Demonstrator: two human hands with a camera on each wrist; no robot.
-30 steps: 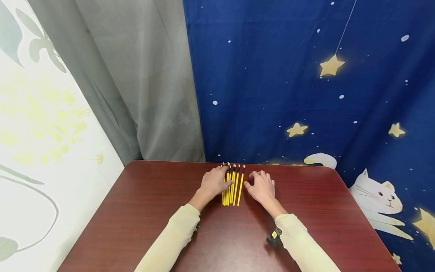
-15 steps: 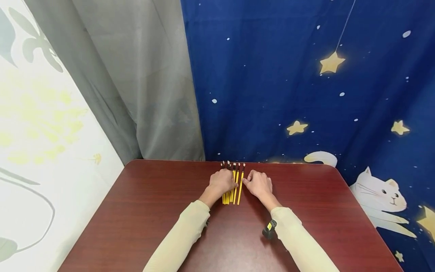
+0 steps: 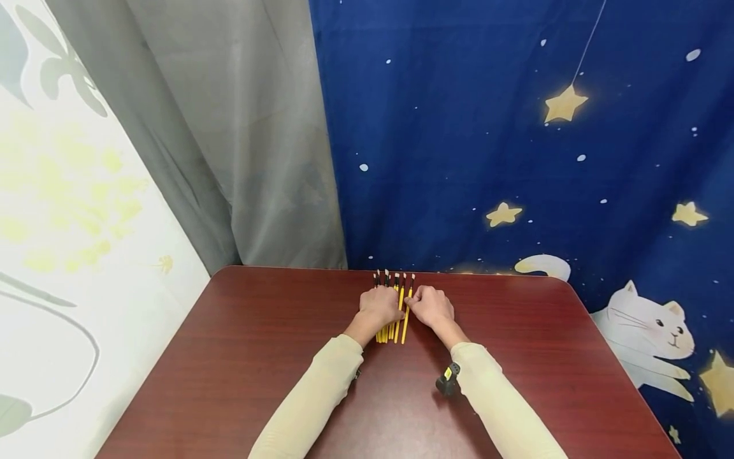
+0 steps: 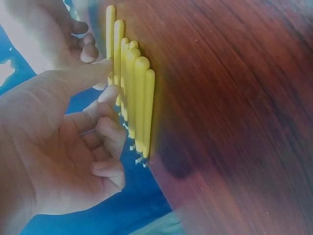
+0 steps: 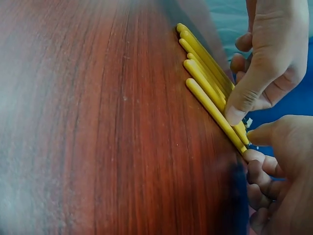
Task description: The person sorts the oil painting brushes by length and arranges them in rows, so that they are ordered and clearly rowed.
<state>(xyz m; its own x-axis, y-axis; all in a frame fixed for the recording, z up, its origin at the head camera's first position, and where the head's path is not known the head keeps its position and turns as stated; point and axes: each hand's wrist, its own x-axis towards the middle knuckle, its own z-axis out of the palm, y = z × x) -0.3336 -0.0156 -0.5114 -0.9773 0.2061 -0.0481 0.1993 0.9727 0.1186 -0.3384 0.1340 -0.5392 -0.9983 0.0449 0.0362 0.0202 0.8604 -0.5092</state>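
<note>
Several paintbrushes [image 3: 406, 328] with yellow handles, dark collars and pale tips lie side by side near the table's far edge, tips pointing away. My left hand [image 3: 380, 305] is over the row, its fingers curled, hiding much of the middle handles. Its thumb and index finger pinch at a handle second from the right, seen in the right wrist view as a yellow paintbrush [image 5: 200, 78]. From the right side, my right hand [image 3: 432, 307] holds the upper part of the rightmost paintbrush [image 5: 210, 105] between thumb and index finger. That brush's tip end is partly hidden by fingers.
The dark red wooden table [image 3: 258, 357] has rounded far corners. Behind it hang a grey curtain [image 3: 275, 159] and a blue curtain [image 3: 459, 146] with stars and a cat. A small black device [image 3: 447, 379] is worn at my right wrist.
My left hand has shifted right across the row and its fingers have curled in. My right hand has come left to the rightmost paintbrush, thumb and index finger now at it.
</note>
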